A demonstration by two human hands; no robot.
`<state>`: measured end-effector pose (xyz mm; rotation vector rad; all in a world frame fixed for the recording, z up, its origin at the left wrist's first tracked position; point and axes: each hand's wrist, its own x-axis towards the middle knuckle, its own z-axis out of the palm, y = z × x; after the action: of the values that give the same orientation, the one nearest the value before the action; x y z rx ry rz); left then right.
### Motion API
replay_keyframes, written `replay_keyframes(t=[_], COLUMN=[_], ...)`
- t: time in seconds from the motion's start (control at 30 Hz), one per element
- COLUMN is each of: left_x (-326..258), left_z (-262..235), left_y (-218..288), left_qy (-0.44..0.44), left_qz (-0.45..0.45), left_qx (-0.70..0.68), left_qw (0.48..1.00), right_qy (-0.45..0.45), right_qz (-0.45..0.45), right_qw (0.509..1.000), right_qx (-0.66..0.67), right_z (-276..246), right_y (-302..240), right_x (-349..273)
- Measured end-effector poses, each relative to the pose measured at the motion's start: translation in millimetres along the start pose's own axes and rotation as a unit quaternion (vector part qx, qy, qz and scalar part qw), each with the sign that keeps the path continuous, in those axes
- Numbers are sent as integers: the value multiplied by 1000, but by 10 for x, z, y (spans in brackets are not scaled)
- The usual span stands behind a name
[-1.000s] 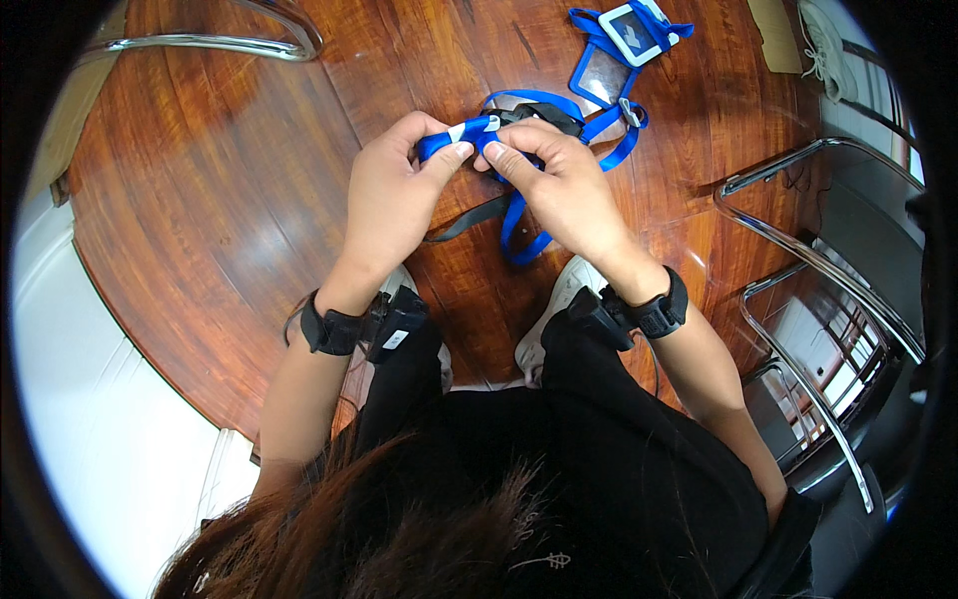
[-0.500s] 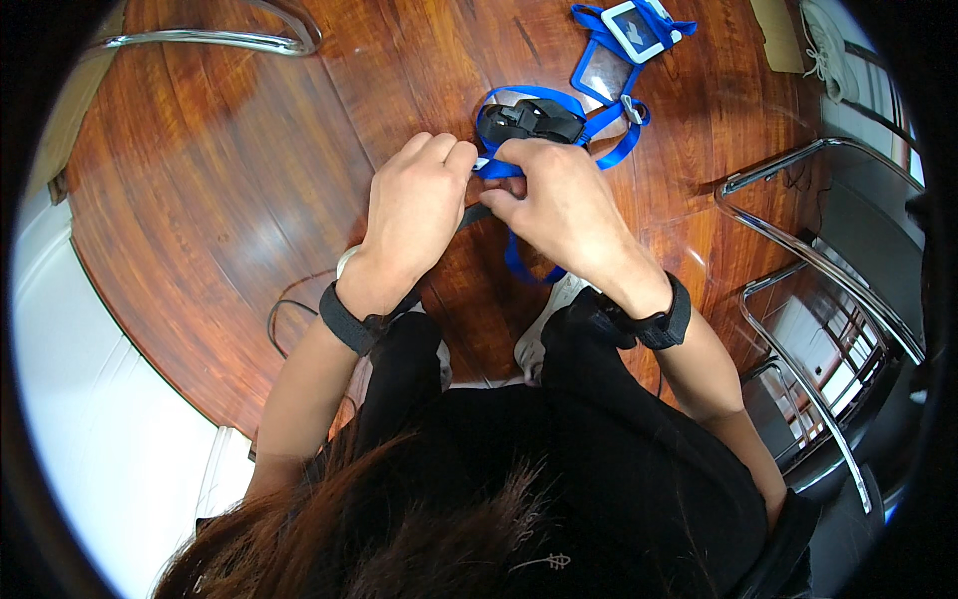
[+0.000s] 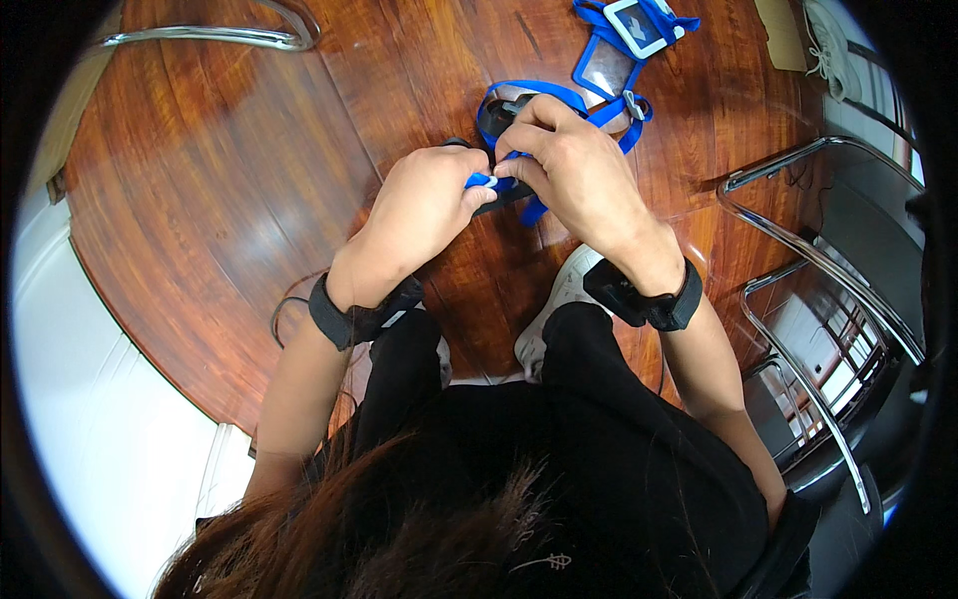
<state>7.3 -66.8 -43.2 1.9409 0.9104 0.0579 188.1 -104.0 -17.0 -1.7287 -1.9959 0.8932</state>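
My left hand (image 3: pixel 424 205) pinches part of a blue lanyard (image 3: pixel 544 87) near a small white piece (image 3: pixel 490 182). Right beside it, my right hand (image 3: pixel 589 185) has its thumb and fingers closed on the same strap, and the fingertips of both hands almost meet. Beyond them, the strap loops around a black object (image 3: pixel 496 122), largely covered by my right hand. A metal clip (image 3: pixel 634 106) lies on the strap at the right. Farther off are a clear badge holder with a blue edge (image 3: pixel 607 75) and a white-framed holder (image 3: pixel 636 27) with blue strap around it.
All this lies on a glossy brown wood surface (image 3: pixel 239 170). Chrome-framed chairs (image 3: pixel 788 210) stand at the right, and a chrome tube (image 3: pixel 210 40) curves in at the far left. A white shoe (image 3: pixel 828 50) and a cardboard piece (image 3: pixel 779 35) show at the far right. A thin cable (image 3: pixel 276 314) runs at the left.
My right hand has shifted up and right, covering more of the black object. My left hand has dropped slightly. The strap's hanging part has been drawn up from between my feet.
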Motion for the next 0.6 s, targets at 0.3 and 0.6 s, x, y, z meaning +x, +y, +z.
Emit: replay_keyframes(t=[0.3,0.6], left_x=[29,-17], left_z=[-171,-206], left_y=[29,135], left_qy=[-80,-29], left_qz=[-78,-76], left_qx=[-179,-243], left_qw=[977,967], right_qy=[-56,-117], right_qz=[71,334], right_qw=[983,754], right_qx=[159,554], right_z=[-11,-16], right_y=[58,177], right_x=[21,48])
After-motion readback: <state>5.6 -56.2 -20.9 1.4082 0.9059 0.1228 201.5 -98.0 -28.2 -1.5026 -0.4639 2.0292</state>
